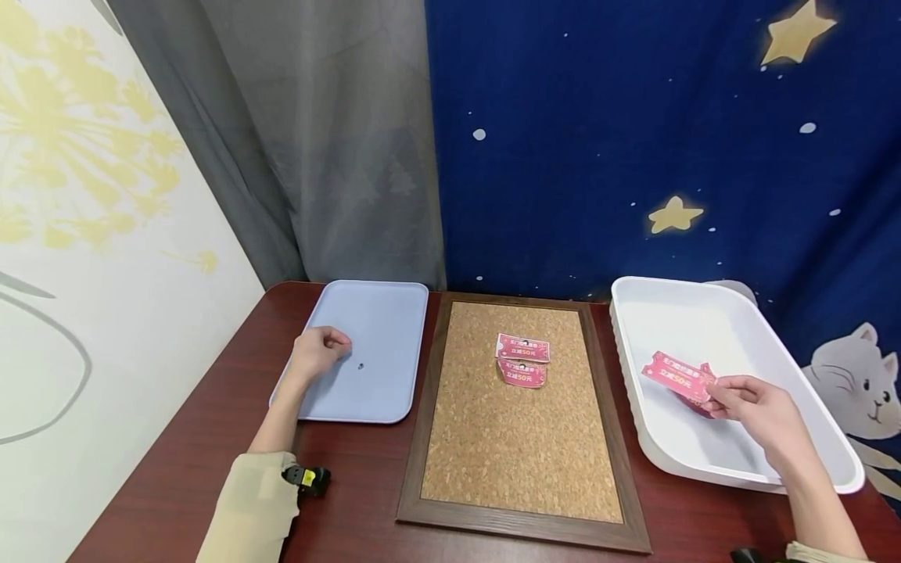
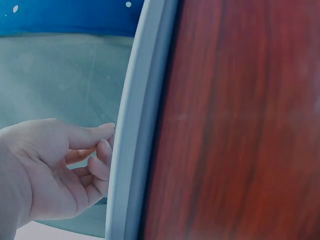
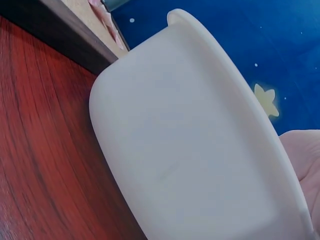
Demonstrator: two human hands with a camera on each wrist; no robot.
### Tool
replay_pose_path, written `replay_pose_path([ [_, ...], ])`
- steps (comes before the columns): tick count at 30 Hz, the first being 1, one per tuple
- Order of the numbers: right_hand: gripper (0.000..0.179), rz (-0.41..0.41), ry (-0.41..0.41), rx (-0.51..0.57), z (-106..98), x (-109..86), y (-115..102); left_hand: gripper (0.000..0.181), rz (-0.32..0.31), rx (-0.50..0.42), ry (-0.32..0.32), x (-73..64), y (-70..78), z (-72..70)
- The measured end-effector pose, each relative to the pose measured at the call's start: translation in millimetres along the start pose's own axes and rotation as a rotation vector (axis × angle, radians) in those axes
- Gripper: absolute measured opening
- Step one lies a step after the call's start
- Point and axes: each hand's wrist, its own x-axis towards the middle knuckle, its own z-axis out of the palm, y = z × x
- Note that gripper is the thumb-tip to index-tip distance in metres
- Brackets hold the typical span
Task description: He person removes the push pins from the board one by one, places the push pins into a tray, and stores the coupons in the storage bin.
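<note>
My left hand [image 1: 317,353] is over a pale blue tray [image 1: 380,313], thumb and index fingertips pinched together. A tiny dark speck shows at those fingertips in the left wrist view, too small to identify. Beside this hand a small dark pin [image 1: 361,366] lies on the tray. My right hand [image 1: 756,407] pinches the right end of a pink coupon [image 1: 679,377] over a white bin [image 1: 711,313]. More pink paper shows behind it; whether it is also held is unclear. Two pink coupons, the upper [image 1: 523,349] and lower [image 1: 522,375], are pinned one below the other on a cork board [image 1: 521,446].
The wood-framed board lies flat between tray and bin on a dark red table [image 1: 352,485]. The bin's raised wall [image 3: 190,130] hides most of the right hand in the right wrist view. Curtains [image 1: 535,156] hang along the table's back edge.
</note>
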Motion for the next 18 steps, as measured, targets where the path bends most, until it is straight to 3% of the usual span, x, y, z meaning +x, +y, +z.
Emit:
replay_pose_path([
  [10,0.047,0.037,-0.002,-0.051,-7,0.8,9,0.011,-0.042,0.046,-0.042,7.7,-12.5,-8.2],
  [18,0.049,0.103,-0.109,-0.154,-15,4.5,15,0.011,-0.054,0.058,-0.082,11.2,-17.9,-12.6],
])
